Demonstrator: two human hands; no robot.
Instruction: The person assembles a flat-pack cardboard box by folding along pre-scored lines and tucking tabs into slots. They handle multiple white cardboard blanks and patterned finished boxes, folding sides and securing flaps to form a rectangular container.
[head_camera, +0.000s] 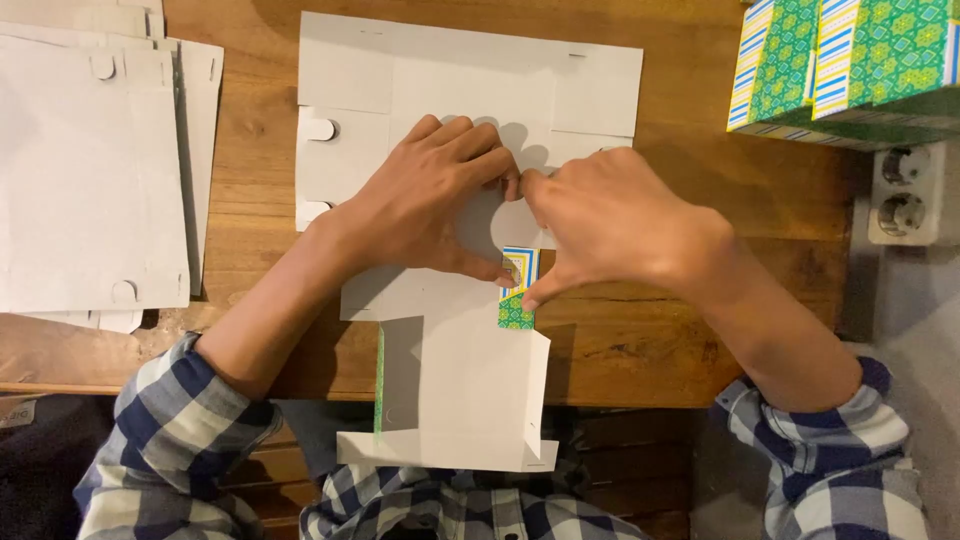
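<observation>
Stack of flat white blanks (90, 170) left; patterned green boxes (850, 65), wall socket (903, 195) right.

Both arms wore long sleeves of a checked shirt in navy, grey-blue and white, with the cuffs pushed up toward the elbows, leaving the forearms bare. The same plaid showed across the chest at the bottom edge of the view. The left hand (430, 195) and right hand (620, 215) were bare: no gloves, rings, watch or bands were seen. The fingernails were short and unpainted.
</observation>
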